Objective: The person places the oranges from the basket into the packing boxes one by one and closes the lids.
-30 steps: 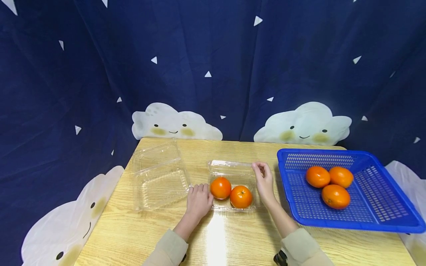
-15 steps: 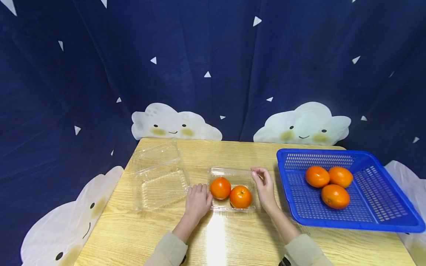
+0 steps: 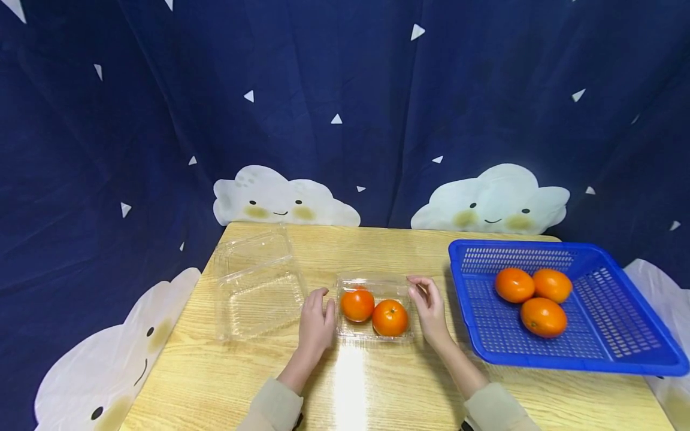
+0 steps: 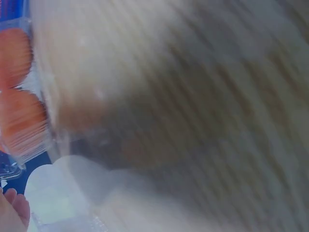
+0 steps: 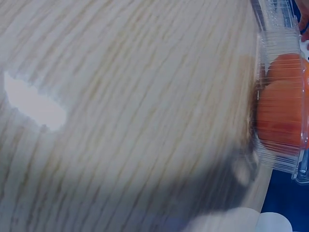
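Two shiny orange-red fruits, the left fruit (image 3: 357,304) and the right fruit (image 3: 390,318), lie in a small clear plastic clamshell box (image 3: 377,340) at the middle of the table. Its lid (image 3: 372,277) leans over from the far side. My right hand (image 3: 431,314) holds the lid's right corner between thumb and bent fingers. Beside the box's left wall my left hand (image 3: 315,323) is raised a little, thumb apart from relaxed fingers. The right wrist view shows the fruits through the clear box wall (image 5: 280,43); the right hand's grip is hidden there.
A blue mesh basket (image 3: 539,364) with 3 orange fruits stands at the right. An opened clear clamshell box (image 3: 261,299) lies on the left of the wooden table (image 3: 226,383). Behind hangs a dark blue curtain (image 3: 345,72) with clouds.
The lid has come down toward the fruits, with my right hand at its corner moving slightly nearer. My left hand has lifted off the box's left side.
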Available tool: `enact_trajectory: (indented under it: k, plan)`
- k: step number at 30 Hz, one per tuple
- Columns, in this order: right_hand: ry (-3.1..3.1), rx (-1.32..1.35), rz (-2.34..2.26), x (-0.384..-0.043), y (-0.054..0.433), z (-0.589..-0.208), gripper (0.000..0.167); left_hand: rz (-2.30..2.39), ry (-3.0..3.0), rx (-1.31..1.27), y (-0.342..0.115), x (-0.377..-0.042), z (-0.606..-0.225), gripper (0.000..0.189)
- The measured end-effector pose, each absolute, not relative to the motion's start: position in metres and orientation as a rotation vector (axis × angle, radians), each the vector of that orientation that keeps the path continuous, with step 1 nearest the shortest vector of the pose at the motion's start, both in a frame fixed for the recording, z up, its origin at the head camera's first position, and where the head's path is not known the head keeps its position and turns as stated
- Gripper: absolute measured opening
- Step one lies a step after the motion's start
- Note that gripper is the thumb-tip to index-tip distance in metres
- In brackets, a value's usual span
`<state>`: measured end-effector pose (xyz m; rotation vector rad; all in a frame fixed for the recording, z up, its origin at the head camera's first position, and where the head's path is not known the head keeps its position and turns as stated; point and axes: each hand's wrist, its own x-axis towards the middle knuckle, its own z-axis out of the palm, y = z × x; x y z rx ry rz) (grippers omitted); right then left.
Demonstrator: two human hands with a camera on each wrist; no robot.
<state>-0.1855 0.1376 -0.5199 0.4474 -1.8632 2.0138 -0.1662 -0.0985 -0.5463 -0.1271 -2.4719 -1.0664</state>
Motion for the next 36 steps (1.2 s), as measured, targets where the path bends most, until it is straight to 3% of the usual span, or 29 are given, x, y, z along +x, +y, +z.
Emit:
enact_trajectory:
  k: [9,17,36]
  plan:
    - [-1.845,0.525,1.982,-0.182,0.139,-0.526,0.023,-1.475,-2.172,-0.154,-0.092,-0.167,-0.531,0.031]
    - [-1.780,0.681,1.950,-0.183,0.142,-0.535,0.027,-1.530,-2.084,-0.267,-0.083,-0.166,-0.523,0.030]
    - [-1.818,0.754,1.884,-0.167,0.142,-0.545,0.029,-1.384,-2.238,-0.312,-0.083,-0.153,-0.542,0.040]
